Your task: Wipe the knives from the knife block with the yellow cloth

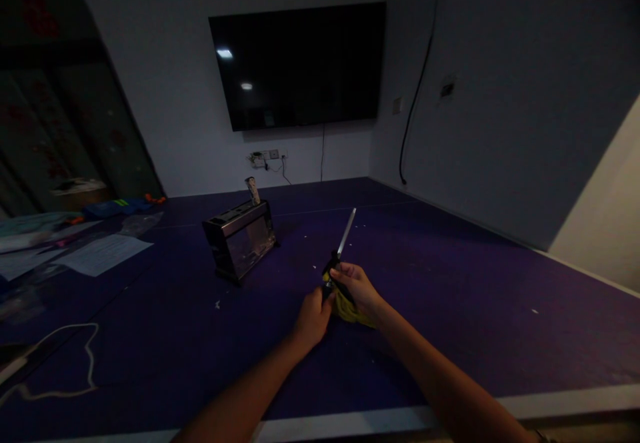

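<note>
My left hand (313, 316) is closed around the black handle (329, 276) of a knife or sharpening rod. Its thin metal blade (346, 233) points up and away from me. My right hand (356, 288) is closed on a yellow cloth (347, 308) pressed against the handle, just below the blade. Both hands hover over the purple table (450, 296), near its middle. A metal knife block (241, 240) stands to the left of the hands, with one handle (253, 190) sticking out of its top.
Papers (103, 254) and coloured items lie at the far left of the table. A white cable (75, 356) loops near the left front edge. A dark wall screen (300, 66) hangs behind, with a wall socket (267, 156) below it. The table's pale front edge (550, 406) runs beneath my forearms.
</note>
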Available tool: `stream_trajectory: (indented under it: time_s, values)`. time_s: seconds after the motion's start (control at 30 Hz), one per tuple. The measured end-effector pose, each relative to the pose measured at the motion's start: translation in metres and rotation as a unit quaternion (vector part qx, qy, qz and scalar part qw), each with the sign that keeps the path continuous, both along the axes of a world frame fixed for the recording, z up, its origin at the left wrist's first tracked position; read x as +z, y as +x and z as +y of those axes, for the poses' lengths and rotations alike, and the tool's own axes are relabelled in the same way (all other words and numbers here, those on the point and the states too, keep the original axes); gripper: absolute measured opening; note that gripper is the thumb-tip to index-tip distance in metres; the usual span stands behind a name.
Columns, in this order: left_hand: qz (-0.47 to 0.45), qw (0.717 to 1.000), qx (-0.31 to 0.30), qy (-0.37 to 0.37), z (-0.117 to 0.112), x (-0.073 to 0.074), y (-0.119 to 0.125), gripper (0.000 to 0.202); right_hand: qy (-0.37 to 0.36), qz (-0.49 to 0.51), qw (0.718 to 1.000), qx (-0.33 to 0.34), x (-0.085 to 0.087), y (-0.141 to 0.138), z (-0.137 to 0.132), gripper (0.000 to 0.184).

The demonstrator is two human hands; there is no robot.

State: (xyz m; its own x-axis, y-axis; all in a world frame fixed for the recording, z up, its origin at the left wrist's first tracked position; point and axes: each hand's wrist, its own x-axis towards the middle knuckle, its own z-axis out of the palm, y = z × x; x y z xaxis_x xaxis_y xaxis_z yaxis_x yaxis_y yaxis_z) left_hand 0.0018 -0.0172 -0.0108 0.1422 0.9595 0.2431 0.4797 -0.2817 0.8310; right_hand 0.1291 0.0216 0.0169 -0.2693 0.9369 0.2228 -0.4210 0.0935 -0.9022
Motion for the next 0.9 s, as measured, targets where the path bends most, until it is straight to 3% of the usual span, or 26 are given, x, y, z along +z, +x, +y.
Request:
stream_trajectory:
  time_s: [0.07, 0.23, 0.47, 0.57, 0.73, 0.9]
  values:
    - [0.086, 0.995, 0.037, 0.024, -0.002, 0.003, 0.001, 0.022, -0.011, -0.002, 1.0, -0.009, 0.001, -0.001, -0.001, 0.025]
    - [0.256, 0.962, 0.097, 0.001, -0.008, 0.011, 0.004, 0.027, -0.018, 0.001, 0.999, -0.03, -0.001, -0.004, -0.002, 0.026]
    - [0.353, 0.928, 0.117, 0.011, -0.009, 0.013, 0.003, 0.022, -0.024, -0.021, 0.997, -0.069, -0.003, -0.004, 0.001, 0.029]
    - [0.314, 0.94, 0.135, 0.025, -0.006, 0.01, 0.001, 0.021, -0.032, -0.031, 0.994, -0.096, -0.004, -0.002, 0.002, 0.03]
    - [0.13, 0.982, 0.128, 0.048, -0.001, 0.005, 0.0, 0.015, -0.032, -0.045, 0.992, -0.115, -0.005, -0.001, 0.003, 0.031]
    - [0.123, 0.984, 0.127, 0.011, -0.002, 0.007, -0.001, 0.01, -0.033, -0.049, 0.993, -0.105, -0.004, 0.001, 0.003, 0.031]
